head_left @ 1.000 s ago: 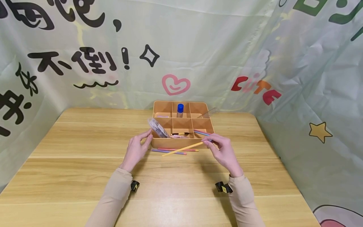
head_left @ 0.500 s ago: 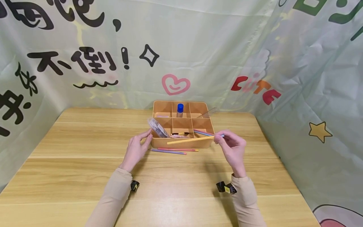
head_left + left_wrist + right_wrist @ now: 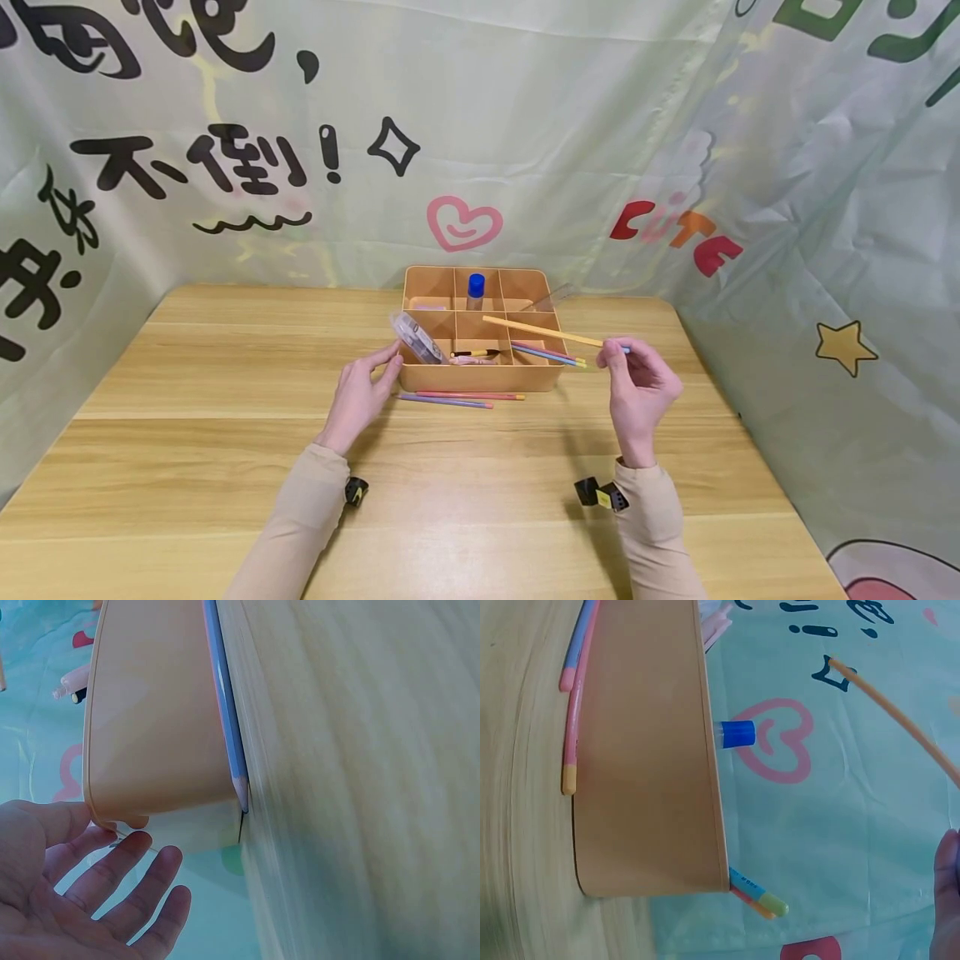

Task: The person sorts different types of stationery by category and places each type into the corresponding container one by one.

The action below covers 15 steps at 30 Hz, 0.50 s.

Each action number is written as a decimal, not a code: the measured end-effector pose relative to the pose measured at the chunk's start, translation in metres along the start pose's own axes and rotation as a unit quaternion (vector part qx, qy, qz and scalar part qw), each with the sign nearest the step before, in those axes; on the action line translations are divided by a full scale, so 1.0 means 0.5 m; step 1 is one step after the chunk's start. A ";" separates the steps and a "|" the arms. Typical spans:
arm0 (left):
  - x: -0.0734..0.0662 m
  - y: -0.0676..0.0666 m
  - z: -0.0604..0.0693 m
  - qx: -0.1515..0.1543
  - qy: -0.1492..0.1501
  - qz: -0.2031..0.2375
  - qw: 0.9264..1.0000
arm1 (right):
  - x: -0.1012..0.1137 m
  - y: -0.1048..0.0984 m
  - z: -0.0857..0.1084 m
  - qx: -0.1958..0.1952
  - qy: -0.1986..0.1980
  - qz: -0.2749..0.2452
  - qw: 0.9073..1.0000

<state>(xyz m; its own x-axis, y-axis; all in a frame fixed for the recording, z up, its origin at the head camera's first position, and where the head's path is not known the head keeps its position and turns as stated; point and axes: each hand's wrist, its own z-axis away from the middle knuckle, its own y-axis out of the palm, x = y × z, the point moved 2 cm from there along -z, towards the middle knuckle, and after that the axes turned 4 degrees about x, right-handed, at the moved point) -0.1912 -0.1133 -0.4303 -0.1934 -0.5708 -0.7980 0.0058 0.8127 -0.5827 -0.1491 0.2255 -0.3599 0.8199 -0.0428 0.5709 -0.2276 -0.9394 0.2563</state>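
Note:
My right hand [image 3: 640, 387], right of the organizer box [image 3: 480, 380], pinches a yellow pencil [image 3: 543, 328] near its blue end. The pencil slants left over the box's front-right compartment. Only part of the right hand [image 3: 946, 892] shows in the right wrist view. At the box's front-left corner, my left hand [image 3: 362, 398] holds the rim between thumb and index finger, the other fingers loosely bent in the left wrist view. A blue pencil [image 3: 547, 357] and a pink one lean in the front-right compartment. A purple pencil [image 3: 446, 402] and a red pencil [image 3: 480, 396] lie before the box.
The tan box has six compartments. A clear packet [image 3: 418, 338] leans in the front-left one, and a black-and-yellow pen [image 3: 476, 353] lies in the front-middle one. A blue-capped tube [image 3: 476, 292] stands behind it. A clear ruler [image 3: 550, 297] juts out back right. A printed curtain [image 3: 585, 167] hangs behind.
My right hand has moved right and slightly up with the yellow pencil, whose free end has swung from before the box to above it. The left hand has stayed at the corner.

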 end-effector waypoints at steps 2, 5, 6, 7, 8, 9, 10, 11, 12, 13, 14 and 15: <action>0.000 0.000 0.000 0.000 0.000 0.001 1.000 | -0.001 -0.001 0.000 -0.004 -0.003 0.006 1.000; -0.002 0.000 0.000 0.000 -0.001 0.002 1.000 | -0.003 -0.003 0.000 -0.006 -0.005 0.017 1.000; -0.001 0.000 0.000 0.000 -0.001 0.001 1.000 | -0.004 -0.003 0.000 -0.006 -0.005 0.023 1.000; -0.001 0.000 0.000 0.000 -0.001 0.001 1.000 | -0.005 -0.004 0.000 -0.005 -0.006 0.028 1.000; -0.001 0.000 0.000 0.000 -0.001 0.001 1.000 | -0.006 -0.004 -0.001 -0.004 -0.008 0.030 1.000; 0.000 0.000 0.000 0.000 -0.002 0.000 1.000 | -0.006 -0.004 -0.001 -0.001 -0.010 0.037 0.999; 0.000 0.000 0.000 0.000 -0.002 0.000 1.000 | -0.007 -0.004 -0.001 0.001 -0.013 0.044 0.999; 0.000 0.000 0.000 0.000 -0.001 0.000 1.000 | -0.008 -0.004 -0.002 0.005 -0.016 0.052 0.999; 0.000 0.000 0.000 0.000 -0.001 -0.001 1.000 | -0.009 -0.004 -0.002 0.008 -0.020 0.062 0.998; 0.000 0.000 0.000 0.000 -0.001 -0.001 1.000 | -0.010 -0.004 -0.003 0.012 -0.023 0.072 0.997; -0.001 0.000 0.001 -0.001 -0.001 -0.001 1.000 | -0.011 -0.005 -0.003 0.017 -0.027 0.083 0.996; -0.001 -0.001 0.001 -0.001 -0.001 0.000 1.000 | -0.012 -0.005 -0.003 0.022 -0.030 0.095 0.995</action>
<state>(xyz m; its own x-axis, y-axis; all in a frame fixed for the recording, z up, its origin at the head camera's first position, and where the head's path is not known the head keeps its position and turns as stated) -0.1906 -0.1132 -0.4296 -0.1922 -0.5715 -0.7978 0.0042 0.8124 -0.5830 -0.1545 0.2286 -0.3627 0.7948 -0.2399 0.5575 -0.3589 -0.9265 0.1129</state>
